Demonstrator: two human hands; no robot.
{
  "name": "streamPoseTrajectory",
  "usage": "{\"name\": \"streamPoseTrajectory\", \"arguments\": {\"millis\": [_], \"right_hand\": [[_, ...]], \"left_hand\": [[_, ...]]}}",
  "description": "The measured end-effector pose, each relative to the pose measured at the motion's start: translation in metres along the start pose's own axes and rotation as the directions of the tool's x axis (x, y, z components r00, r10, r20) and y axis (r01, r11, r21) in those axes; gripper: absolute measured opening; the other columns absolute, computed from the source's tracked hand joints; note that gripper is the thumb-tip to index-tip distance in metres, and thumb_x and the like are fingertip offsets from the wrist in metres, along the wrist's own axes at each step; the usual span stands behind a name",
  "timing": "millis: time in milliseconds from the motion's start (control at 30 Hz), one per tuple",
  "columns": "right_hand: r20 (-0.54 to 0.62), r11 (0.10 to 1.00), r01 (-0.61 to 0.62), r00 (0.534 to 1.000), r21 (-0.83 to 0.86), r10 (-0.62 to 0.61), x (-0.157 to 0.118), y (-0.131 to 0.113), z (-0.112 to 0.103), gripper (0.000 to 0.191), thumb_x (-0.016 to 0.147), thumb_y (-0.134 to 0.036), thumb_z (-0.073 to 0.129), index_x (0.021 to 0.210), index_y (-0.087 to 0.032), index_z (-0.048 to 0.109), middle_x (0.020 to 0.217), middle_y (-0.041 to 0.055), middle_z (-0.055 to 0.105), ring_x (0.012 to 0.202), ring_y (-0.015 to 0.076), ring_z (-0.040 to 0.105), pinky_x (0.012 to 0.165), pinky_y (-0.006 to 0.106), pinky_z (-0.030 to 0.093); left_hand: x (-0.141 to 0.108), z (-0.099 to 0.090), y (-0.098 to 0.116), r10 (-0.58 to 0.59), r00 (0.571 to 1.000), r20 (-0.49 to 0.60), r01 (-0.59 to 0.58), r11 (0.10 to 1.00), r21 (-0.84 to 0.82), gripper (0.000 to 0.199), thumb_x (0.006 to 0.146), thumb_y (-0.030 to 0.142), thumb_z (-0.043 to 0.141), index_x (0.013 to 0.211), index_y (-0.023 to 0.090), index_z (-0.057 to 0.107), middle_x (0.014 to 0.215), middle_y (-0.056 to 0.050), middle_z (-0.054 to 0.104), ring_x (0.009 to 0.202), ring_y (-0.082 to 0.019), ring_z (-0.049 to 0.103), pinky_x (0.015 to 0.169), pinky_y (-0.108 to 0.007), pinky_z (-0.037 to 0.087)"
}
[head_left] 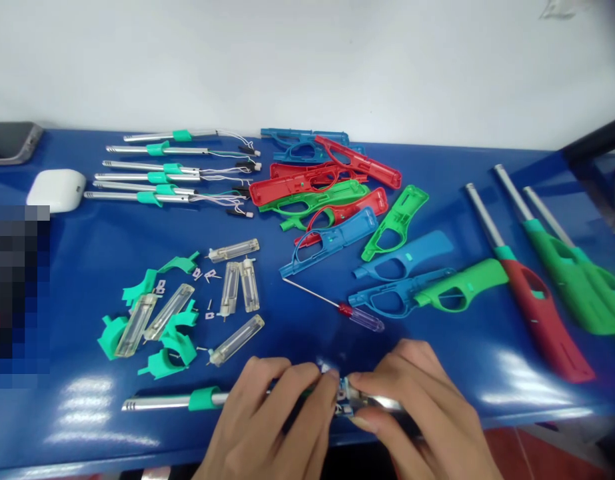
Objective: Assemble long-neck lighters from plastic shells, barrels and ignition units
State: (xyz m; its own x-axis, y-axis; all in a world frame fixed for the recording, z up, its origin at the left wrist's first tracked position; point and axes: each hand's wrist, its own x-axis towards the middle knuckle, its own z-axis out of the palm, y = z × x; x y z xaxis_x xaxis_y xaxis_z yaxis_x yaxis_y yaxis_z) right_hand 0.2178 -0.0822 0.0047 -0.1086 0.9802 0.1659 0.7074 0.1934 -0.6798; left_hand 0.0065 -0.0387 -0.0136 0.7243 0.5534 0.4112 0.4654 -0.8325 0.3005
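Along the table's (297,327) front edge, a tube (157,403) with a green collar (203,399) runs beneath the person's left hand (282,420); curled fingers hide its right end, so whether they grip cannot be told. The right hand (422,403) pinches a small, partly hidden part (354,395). Behind: screwdriver (364,318), mid-table; shells (352,233), reaching towards the back edge; lighters (552,323), towards the right edge.

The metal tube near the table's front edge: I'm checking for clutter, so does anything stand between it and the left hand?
Nothing visible does. The metal tube, with its green collar, runs right up to the left hand and out of sight under it; what lies beneath the fingers is hidden.
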Motion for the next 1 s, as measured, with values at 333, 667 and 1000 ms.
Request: {"name": "streamPoseTrajectory", "arguments": {"millis": [333,667,1000], "right_hand": [[0.019,1.0,-0.025,1.0,0.0,0.025,-0.003,0.0,0.0,0.017,0.112,-0.035,0.056,0.1,-0.027,0.064,0.082,-0.0067,0.071,0.074,0.0131,0.063,0.073,0.028,0.048],[-0.001,0.992,0.02,1.0,-0.126,-0.02,-0.016,0.01,-0.006,0.017,0.112,-0.034,0.056,0.112,-0.028,0.072,0.103,0.0008,0.073,0.093,0.0155,0.067,0.085,0.026,0.053],[0.066,0.986,0.066,0.996,-0.155,-0.056,-0.023,0.014,-0.009,0.028,0.108,-0.018,0.058,0.127,-0.028,0.076,0.106,0.0058,0.07,0.097,0.0171,0.066,0.079,0.024,0.061]], "left_hand": [[0.005,-0.004,-0.002,-0.072,0.997,0.023,0.074,0.994,-0.075,0.04,0.112,0.007,0.041,0.098,0.02,0.077,0.098,0.002,0.08,0.087,-0.017,0.066,0.091,-0.038,0.042],[-0.003,-0.009,-0.001,-0.162,0.986,-0.024,0.16,0.985,-0.06,0.022,0.112,0.016,0.051,0.119,0.014,0.072,0.103,-0.004,0.076,0.102,-0.02,0.06,0.095,-0.037,0.045],[-0.049,-0.013,-0.012,-0.286,0.953,0.102,0.298,0.945,-0.137,0.042,0.104,0.002,0.055,0.134,0.025,0.072,0.123,-0.006,0.067,0.119,-0.026,0.056,0.108,-0.046,0.041]]}}
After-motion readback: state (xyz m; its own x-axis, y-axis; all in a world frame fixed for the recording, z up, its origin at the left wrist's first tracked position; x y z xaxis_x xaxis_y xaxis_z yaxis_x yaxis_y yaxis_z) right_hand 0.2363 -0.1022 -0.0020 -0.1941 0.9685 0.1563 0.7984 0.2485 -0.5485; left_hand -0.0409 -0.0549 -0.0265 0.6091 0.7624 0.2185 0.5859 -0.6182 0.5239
